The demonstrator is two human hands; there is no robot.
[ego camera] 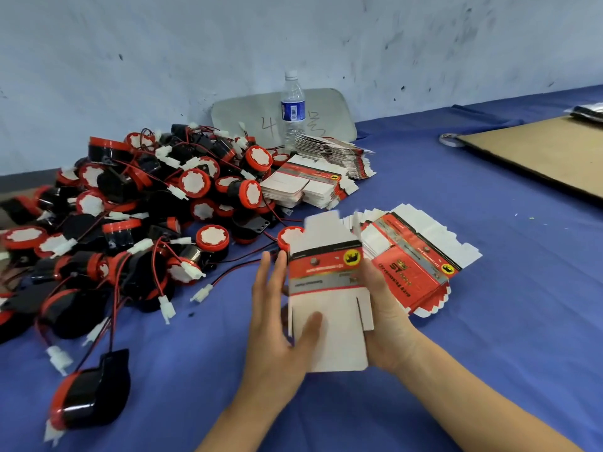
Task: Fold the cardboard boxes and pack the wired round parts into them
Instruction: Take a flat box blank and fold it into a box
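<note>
Two bare forearms reaching in from the lower edge, closing on one flat carton [329,288] held over the bench [489,337]. Left hand [277,324] gripping the carton's left side: thumb laid across the plain white front, fingers straight and upright along the edge. Right hand [388,321] cupped round the right side, fingers hidden behind the card. Carton unfolded, of thin glossy card, with white flaps top and bottom and a red, grey and black printed band across the middle bearing a round yellow badge.

Bench draped in smooth blue cloth, running back to a pale, scuffed, speckled wall [293,34]. Left of the hands, a big loose heap of round parts [130,223]: squat black plastic drums with red rims and white notched faces, trailing thin red and black wires ending in small white plugs. One lone round part [88,396] lying apart at the near left, blurred. Just right of the hands, a fanned stack of flat cartons [421,256] with scalloped tabs showing. More stacks [310,187] behind, touching the heap.

Clear plastic water bottle [293,109] upright near the wall, in front of a grey rounded panel [248,115] leaning there with handwritten marks. Far right, a brown cardboard sheet [548,151] lying flat, with what looks like a tape roll [452,138] at its left corner.
</note>
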